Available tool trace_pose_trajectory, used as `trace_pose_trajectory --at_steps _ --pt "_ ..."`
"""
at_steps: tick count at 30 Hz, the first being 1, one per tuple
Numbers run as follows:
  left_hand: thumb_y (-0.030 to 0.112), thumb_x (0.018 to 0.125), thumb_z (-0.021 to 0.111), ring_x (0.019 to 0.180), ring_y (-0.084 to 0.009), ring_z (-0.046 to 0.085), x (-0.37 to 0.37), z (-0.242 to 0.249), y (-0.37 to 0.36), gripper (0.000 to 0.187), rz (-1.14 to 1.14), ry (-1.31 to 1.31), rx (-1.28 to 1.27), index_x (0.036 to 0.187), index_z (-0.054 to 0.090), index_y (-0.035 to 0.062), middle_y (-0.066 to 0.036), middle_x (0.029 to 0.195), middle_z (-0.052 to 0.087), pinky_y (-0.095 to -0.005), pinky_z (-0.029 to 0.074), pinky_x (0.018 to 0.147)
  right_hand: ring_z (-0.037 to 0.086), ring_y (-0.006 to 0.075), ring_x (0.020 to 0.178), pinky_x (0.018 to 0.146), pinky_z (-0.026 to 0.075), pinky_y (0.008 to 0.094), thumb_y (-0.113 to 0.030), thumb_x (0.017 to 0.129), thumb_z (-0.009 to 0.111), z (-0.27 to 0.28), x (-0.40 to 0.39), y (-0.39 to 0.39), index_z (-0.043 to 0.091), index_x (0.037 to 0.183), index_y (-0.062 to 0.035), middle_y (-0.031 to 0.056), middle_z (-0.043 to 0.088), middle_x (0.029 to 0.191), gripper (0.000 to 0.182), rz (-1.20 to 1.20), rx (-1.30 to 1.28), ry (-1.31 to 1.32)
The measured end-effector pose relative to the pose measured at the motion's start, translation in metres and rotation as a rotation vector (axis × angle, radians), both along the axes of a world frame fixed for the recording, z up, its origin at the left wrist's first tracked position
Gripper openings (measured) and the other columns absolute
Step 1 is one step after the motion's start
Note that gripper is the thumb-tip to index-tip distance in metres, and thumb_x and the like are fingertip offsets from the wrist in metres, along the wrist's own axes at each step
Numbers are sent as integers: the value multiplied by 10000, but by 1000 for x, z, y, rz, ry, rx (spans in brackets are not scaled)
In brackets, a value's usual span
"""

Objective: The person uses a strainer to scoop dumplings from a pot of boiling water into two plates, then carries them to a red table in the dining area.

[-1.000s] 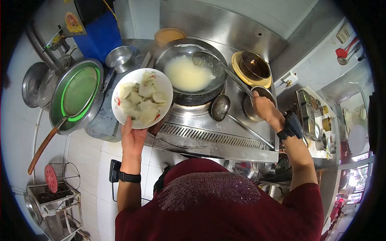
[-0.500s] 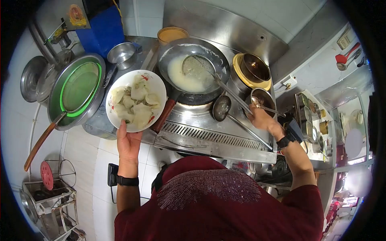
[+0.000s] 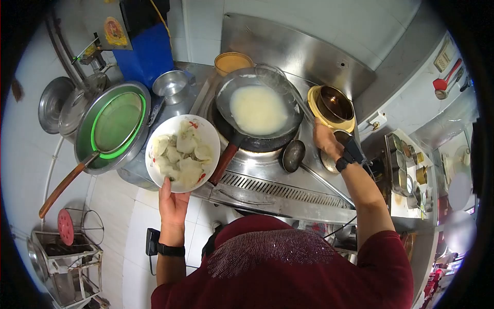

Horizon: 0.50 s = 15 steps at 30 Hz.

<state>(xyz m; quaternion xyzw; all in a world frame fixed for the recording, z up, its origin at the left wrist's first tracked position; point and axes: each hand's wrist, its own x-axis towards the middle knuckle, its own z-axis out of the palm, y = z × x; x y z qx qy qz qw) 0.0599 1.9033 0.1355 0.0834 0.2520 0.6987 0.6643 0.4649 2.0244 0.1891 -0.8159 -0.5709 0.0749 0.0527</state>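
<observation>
My left hand (image 3: 174, 207) holds a white plate (image 3: 209, 135) at its near edge. On the plate lie several pale, thin-skinned dumplings (image 3: 180, 162). My right hand (image 3: 328, 141) is closed round the long handle of a wire mesh skimmer (image 3: 272, 77), whose head is raised over the far side of the wok (image 3: 291, 105). Cloudy, whitish liquid (image 3: 258, 110) fills the bottom of the wok. Its wooden handle (image 3: 225, 165) points towards me, just right of the plate. Below my right hand, a metal bowl (image 3: 329, 160) is partly hidden.
A ladle (image 3: 294, 156) rests on the steel stove top (image 3: 252, 177). Brown pots (image 3: 337, 103) stand right of the wok, and a tan bowl (image 3: 233, 63) behind it. On the left, a green-rimmed strainer (image 3: 121, 121) lies in a large metal basin (image 3: 82, 123), near a small metal pan (image 3: 171, 86).
The skimmer has come up out of the liquid to the wok's far side, my right hand moving farther forward with it. My left hand still holds the plate of dumplings.
</observation>
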Motion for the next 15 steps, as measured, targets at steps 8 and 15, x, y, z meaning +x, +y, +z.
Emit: trace_pose_trajectory --at_steps 8,15 --pt "192 821 526 1136 -267 405 -4 -8 -9 502 5 7 -2 1248 298 57 -106 1254 384 -445 353 942 533 223 529 449 424 313 -183 823 454 -23 36 -28 349 1198 -11 135 566 722 425 316 -303 277" --pt "195 821 526 1160 -267 374 3 -8 -7 525 -45 -15 6 1264 278 61 -109 1275 358 -450 335 954 332 76 371 298 242 207 -181 845 470 2 14 -54 285 1279 -103 -4 398 573 478 8 -557 814"
